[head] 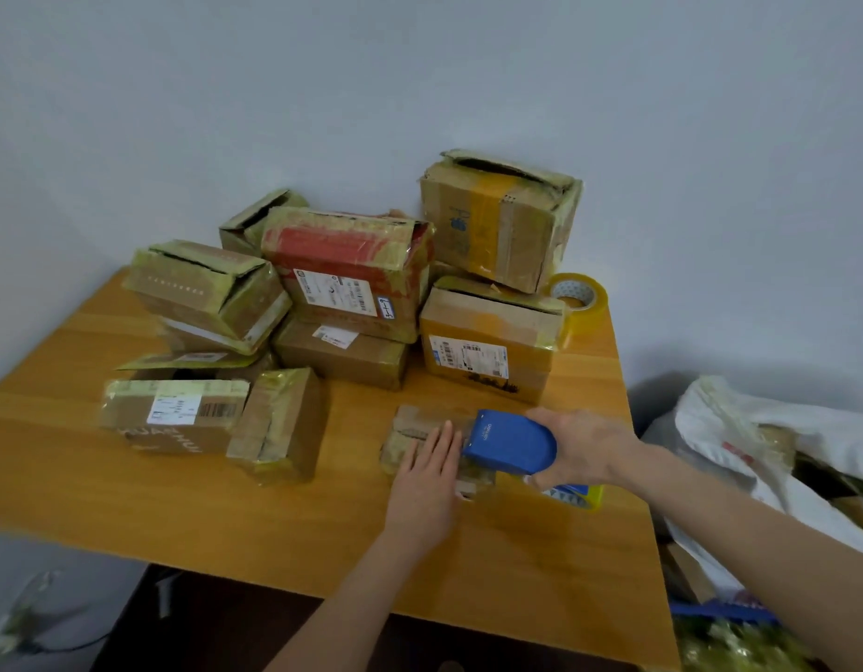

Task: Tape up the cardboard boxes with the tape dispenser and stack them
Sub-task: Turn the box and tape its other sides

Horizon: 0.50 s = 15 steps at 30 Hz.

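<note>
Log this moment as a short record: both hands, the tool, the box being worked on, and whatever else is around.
left hand: flat, fingers straight, pressing on the small box
right hand: grips the blue tape dispenser, held at the small box
small box: lies on the table, front right
other boxes: piled at the back, some two high
spare tape roll: back right edge, beside the pile
off the table: white bag, right
</note>
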### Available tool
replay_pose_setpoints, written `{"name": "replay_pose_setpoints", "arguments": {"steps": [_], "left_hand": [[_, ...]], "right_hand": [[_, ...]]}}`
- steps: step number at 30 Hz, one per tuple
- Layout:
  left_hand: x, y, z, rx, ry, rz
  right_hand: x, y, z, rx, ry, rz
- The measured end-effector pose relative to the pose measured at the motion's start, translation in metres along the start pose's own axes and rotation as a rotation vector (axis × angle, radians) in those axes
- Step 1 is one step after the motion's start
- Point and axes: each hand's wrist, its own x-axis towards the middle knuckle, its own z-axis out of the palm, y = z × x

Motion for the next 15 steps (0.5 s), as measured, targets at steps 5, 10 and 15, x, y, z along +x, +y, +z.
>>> {"name": "replay_pose_setpoints", "arguments": {"steps": [5, 10, 15], "left_hand": [[0.001, -0.004, 0.001, 0.023, 0.0, 0.02], [0.003, -0.002, 0.0, -0.002, 0.01, 0.003], [0.006, 0.001, -0.006, -0.063, 0.036, -0.02]], "right_hand": [[-0.003, 0.013, 0.005, 0.058, -0.001, -0.037], [-0.014, 0.034, -0.002, 0.042, -0.02, -0.095], [-0.02, 0.059, -0.003, 0.031, -0.028, -0.047]]}}
